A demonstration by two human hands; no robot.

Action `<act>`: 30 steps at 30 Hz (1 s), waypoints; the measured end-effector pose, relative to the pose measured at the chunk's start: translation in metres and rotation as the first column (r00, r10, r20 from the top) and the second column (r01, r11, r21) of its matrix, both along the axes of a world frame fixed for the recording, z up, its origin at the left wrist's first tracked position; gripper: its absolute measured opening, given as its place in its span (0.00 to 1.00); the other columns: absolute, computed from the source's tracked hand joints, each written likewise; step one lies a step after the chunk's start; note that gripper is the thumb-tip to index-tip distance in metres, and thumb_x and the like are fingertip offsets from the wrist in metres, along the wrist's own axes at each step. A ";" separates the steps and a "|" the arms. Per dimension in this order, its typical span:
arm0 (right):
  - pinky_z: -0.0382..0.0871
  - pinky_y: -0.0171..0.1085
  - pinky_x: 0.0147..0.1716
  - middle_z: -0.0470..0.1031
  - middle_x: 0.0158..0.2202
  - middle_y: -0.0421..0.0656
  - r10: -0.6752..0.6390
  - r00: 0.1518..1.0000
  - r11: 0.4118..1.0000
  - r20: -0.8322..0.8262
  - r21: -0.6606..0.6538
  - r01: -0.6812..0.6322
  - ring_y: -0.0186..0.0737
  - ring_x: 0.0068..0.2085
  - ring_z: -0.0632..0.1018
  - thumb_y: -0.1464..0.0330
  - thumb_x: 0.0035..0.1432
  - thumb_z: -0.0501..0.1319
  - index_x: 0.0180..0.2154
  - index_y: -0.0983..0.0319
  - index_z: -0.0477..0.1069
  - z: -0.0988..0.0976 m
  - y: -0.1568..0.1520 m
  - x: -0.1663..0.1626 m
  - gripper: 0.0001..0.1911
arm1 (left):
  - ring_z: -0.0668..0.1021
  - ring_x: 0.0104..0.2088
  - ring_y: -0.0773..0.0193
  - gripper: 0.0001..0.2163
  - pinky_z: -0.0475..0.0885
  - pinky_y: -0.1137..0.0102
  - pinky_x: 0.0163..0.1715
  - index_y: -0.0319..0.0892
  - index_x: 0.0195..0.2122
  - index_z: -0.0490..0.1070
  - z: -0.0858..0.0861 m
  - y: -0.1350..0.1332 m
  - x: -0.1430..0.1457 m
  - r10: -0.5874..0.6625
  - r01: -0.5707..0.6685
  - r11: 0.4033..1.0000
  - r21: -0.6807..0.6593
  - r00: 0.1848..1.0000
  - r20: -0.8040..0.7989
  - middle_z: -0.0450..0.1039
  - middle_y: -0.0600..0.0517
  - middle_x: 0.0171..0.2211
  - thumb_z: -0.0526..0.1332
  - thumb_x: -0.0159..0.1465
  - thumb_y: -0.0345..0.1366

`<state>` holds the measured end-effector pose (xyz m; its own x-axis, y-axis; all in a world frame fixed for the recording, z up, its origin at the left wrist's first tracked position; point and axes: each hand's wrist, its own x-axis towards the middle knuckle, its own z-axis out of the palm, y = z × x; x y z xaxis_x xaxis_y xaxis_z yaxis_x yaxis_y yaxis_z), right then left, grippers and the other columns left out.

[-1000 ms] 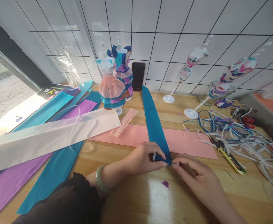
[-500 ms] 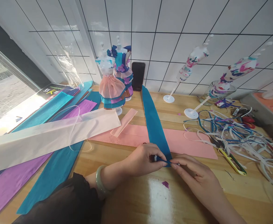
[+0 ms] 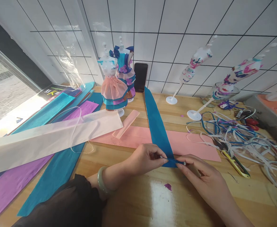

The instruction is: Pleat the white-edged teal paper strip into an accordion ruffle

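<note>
A small, narrow folded dark blue strip stretches between my two hands, above the near end of a long teal strip. My left hand, with a pale green bangle on its wrist, pinches one end between thumb and forefinger. At the other end my right hand pinches it with thumb and fingertips, and a bit of pleated edge pokes out there. Beneath the teal strip runs a pink strip lying crosswise. A purple scrap rests on the table near my hands.
Two dressed mannequins and a phone stand at the back. Two paint-marked mannequins lean at right. Near them lie tangled ribbon trimmings and yellow-handled scissors. Cream, purple and teal strips spread at left.
My fingertips have drawn apart, and more of the dark blue strip shows between them. The pleated end that showed at my left fingers now shows at my right ones.
</note>
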<state>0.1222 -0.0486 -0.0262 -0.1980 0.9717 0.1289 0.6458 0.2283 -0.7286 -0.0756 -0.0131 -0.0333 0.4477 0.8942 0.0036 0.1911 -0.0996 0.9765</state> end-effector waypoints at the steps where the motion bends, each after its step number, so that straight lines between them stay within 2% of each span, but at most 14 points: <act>1: 0.71 0.35 0.39 0.77 0.39 0.42 -0.013 1.000 1.000 -0.003 -0.002 0.013 0.41 0.41 0.77 0.63 0.54 0.58 0.36 0.57 0.73 -0.001 0.000 0.001 0.08 | 0.70 0.24 0.71 0.06 0.64 0.76 0.24 0.36 0.28 0.74 0.000 0.000 0.000 0.010 -0.010 1.000 -0.011 1.000 0.008 0.72 0.50 0.26 0.61 0.54 0.34; 6: 0.72 0.36 0.39 0.77 0.39 0.42 -0.024 0.999 1.000 -0.033 -0.013 0.023 0.40 0.40 0.77 0.63 0.55 0.58 0.36 0.57 0.74 -0.003 0.001 0.005 0.09 | 0.69 0.23 0.72 0.06 0.63 0.77 0.23 0.36 0.29 0.74 -0.004 0.000 0.001 0.015 -0.011 0.998 -0.064 0.998 0.064 0.71 0.51 0.24 0.61 0.54 0.34; 11: 0.73 0.38 0.39 0.78 0.39 0.43 -0.057 0.996 0.998 -0.067 -0.027 0.055 0.42 0.40 0.78 0.62 0.54 0.59 0.35 0.57 0.76 -0.002 0.001 0.006 0.09 | 0.70 0.23 0.71 0.08 0.65 0.76 0.24 0.35 0.30 0.72 -0.012 0.002 0.001 0.025 0.012 0.982 -0.186 0.980 0.195 0.70 0.51 0.23 0.62 0.54 0.36; 14: 0.73 0.39 0.39 0.78 0.39 0.42 -0.084 0.992 0.996 -0.092 -0.047 0.080 0.42 0.40 0.78 0.62 0.53 0.60 0.35 0.56 0.76 -0.002 0.001 0.007 0.09 | 0.71 0.24 0.71 0.09 0.65 0.75 0.25 0.34 0.31 0.72 -0.014 0.003 0.000 0.022 0.034 0.978 -0.207 0.965 0.260 0.69 0.52 0.22 0.63 0.53 0.36; 21: 0.75 0.41 0.39 0.78 0.41 0.43 -0.152 0.978 0.983 -0.142 -0.126 0.134 0.46 0.42 0.78 0.62 0.50 0.62 0.39 0.56 0.76 -0.003 0.001 0.009 0.13 | 0.71 0.24 0.71 0.10 0.65 0.76 0.24 0.35 0.31 0.71 -0.009 0.005 -0.003 0.023 0.047 0.967 -0.249 0.963 0.269 0.70 0.52 0.22 0.64 0.53 0.37; 30: 0.74 0.39 0.39 0.79 0.38 0.42 -0.132 0.980 0.982 -0.149 -0.153 0.109 0.43 0.40 0.78 0.62 0.50 0.62 0.34 0.57 0.76 0.001 0.003 0.009 0.09 | 0.71 0.24 0.71 0.09 0.65 0.75 0.25 0.35 0.31 0.71 -0.009 0.006 -0.003 0.024 0.055 0.962 -0.269 0.959 0.282 0.70 0.51 0.23 0.63 0.53 0.35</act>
